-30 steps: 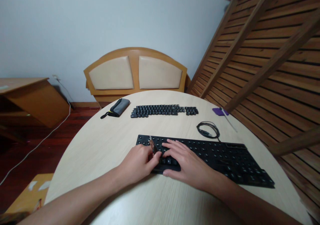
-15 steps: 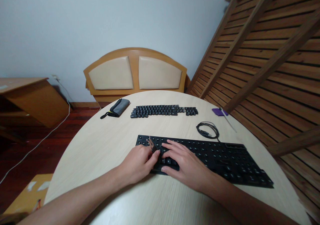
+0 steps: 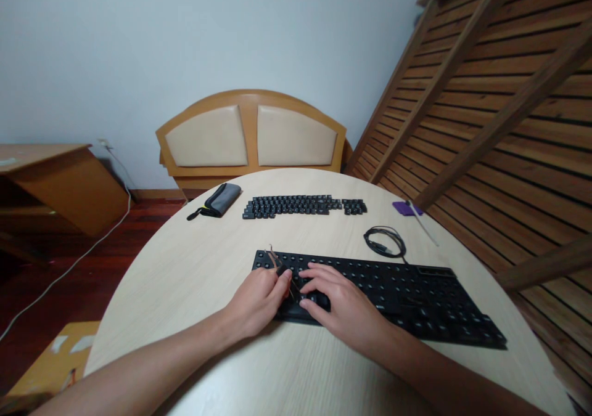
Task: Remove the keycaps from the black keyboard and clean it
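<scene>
My left hand (image 3: 261, 296) is closed around a wire keycap puller (image 3: 281, 270) with a dark grip. Thin wire prongs stick out past the fist at the top, and other wires point down to the keys. Under both hands lies a black keyboard (image 3: 430, 302), most of its keycaps off and the switches bare. My right hand (image 3: 345, 302) rests on the keyboard's left half, fingers bent and apart, thumb close to the front edge. A few dark keycaps (image 3: 318, 299) show between its thumb and fingers; whether the fingertips press on them I cannot tell.
Removed keycaps (image 3: 296, 204) lie in rows behind the keyboard on the round table (image 3: 194, 280). A grey zip pouch (image 3: 222, 199) sits at the back left. On the right are a coiled cable (image 3: 385, 241), a purple cloth-like item (image 3: 407, 208) and a thin pale stick (image 3: 424, 225).
My left hand has shifted slightly left and turned, so the puller's wires show more at both ends. My right fingers have curled in a little. The keyboard stays put.
</scene>
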Tool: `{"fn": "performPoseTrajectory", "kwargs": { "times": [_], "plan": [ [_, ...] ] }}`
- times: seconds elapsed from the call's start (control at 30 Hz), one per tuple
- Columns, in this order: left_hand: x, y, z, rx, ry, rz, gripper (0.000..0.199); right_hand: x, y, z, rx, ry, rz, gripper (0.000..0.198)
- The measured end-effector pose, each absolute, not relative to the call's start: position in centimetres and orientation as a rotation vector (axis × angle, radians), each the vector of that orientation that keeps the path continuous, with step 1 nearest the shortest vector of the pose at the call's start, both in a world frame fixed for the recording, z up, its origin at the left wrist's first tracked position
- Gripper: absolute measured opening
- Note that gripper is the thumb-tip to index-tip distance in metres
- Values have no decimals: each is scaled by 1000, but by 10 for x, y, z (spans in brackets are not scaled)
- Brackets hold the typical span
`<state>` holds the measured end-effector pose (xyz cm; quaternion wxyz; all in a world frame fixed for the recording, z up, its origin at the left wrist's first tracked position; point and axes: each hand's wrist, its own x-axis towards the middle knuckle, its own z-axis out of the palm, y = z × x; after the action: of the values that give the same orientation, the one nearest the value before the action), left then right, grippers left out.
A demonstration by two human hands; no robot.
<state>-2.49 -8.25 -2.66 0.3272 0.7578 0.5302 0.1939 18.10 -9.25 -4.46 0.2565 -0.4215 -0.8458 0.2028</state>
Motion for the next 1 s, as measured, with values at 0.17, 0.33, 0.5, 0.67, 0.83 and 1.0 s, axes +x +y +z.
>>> {"fn": "performPoseTrajectory", "kwargs": {
  "times": [0.17,0.33,0.5,0.67,0.83,1.0],
  "plan": [
    [-26,-82,-30,1947,1383,516,54,181,-93,-48,-1130,-2306,534,10],
    [-26,-80,-29,1811,1380,581,55,180,-94,-45,-1117,-2289,549,7],
    [-28,-78,-21,1674,1321,688,58,180,-92,-44,-1106,-2216,607,7],
    [-34,-73,-19,1756,1384,700,61,182,-86,-35,-1194,-2141,629,11],
    [-37,-66,-23,1868,1451,662,55,185,-63,-20,-1290,-2132,530,13],
    [-36,-65,-27,1894,1467,630,54,174,-20,-20,-1362,-2208,405,17]
  ]
}}
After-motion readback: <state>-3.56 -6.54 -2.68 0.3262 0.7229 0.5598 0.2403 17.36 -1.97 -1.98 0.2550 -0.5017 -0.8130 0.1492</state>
